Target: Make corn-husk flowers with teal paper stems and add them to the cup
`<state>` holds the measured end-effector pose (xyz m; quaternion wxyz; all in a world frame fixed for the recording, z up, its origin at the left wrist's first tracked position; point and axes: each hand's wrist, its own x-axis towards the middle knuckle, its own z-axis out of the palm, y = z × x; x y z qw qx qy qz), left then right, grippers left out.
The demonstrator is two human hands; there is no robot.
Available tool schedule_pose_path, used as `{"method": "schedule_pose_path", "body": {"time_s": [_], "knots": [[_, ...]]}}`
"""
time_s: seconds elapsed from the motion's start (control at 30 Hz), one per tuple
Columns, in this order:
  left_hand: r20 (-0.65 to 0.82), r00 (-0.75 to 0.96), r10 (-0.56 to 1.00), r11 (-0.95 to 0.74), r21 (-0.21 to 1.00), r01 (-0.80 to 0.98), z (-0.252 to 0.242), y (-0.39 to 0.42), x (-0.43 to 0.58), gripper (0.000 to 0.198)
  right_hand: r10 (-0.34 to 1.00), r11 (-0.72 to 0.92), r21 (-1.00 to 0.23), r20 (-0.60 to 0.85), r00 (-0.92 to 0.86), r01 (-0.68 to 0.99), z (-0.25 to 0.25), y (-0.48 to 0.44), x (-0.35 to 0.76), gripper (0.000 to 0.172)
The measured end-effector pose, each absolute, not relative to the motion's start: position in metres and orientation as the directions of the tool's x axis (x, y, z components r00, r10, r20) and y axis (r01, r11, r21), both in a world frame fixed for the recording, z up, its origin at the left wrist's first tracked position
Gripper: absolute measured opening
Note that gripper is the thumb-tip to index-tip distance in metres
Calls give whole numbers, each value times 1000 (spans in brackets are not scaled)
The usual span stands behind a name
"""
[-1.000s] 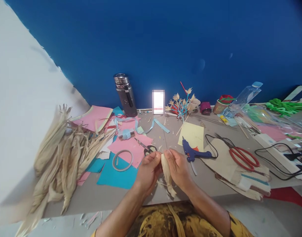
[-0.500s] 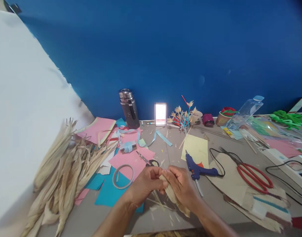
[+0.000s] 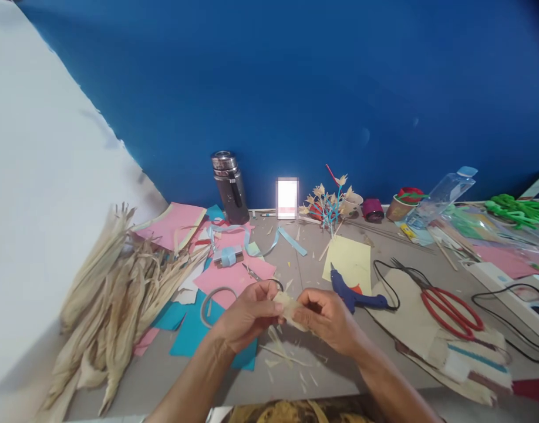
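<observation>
A pale strip of dried corn husk [image 3: 289, 309] stretches between my two hands, above the table's front middle. My left hand [image 3: 254, 308] pinches its left end between thumb and fingers. On its other end, my right hand [image 3: 324, 320] is closed, thumb on top. Small husk scraps [image 3: 282, 357] lie on the table beneath them. Just beyond my left hand are small scissors [image 3: 253, 272], partly hidden by it, and a roll of tape [image 3: 206, 305]. A blue glue gun [image 3: 357, 298] rests right beside my right hand.
Dried husks [image 3: 120, 305] are heaped at left. A dark thermos [image 3: 231, 191] stands by the wall near husk flowers [image 3: 329, 200] on blue stems. Red-handled scissors [image 3: 452, 311] lie on a glove [image 3: 428, 329] at right, beside a power strip [image 3: 501, 296] with a black cord.
My hands have moved apart a little, and the husk now lies spread between them instead of hanging down under my right hand. The view has shifted slightly.
</observation>
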<state>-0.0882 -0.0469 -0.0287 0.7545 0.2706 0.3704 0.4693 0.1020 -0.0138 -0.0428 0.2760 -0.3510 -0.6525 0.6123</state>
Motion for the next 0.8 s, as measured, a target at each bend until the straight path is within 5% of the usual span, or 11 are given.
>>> {"method": "schedule_pose_path", "body": {"time_s": [0.17, 0.3, 0.4, 0.6, 0.7, 0.8], "knots": [[-262, 333, 906, 422, 622, -659, -26, -53, -99, 39, 766, -67, -986, -150, -626, 153, -43, -7, 120, 42], [-277, 158, 948, 319, 792, -521, -22, -54, -95, 31, 750, -90, -978, -190, -634, 186, -39, -7, 122, 40], [-334, 216, 918, 391, 858, -334, -26, -57, -79, 37, 719, -49, -967, -208, -663, 251, -34, -12, 118, 36], [-351, 477, 806, 576, 653, -493, -25, -66, -80, 42, 639, 63, -952, -193, -745, 300, -28, -16, 133, 32], [-265, 267, 926, 376, 697, -610, -21, -66, -96, 42, 685, 39, -951, -198, -701, 306, -28, -14, 143, 35], [-256, 194, 947, 319, 816, -482, -23, -69, -93, 41, 714, -1, -964, -188, -675, 267, -27, -15, 142, 39]]}}
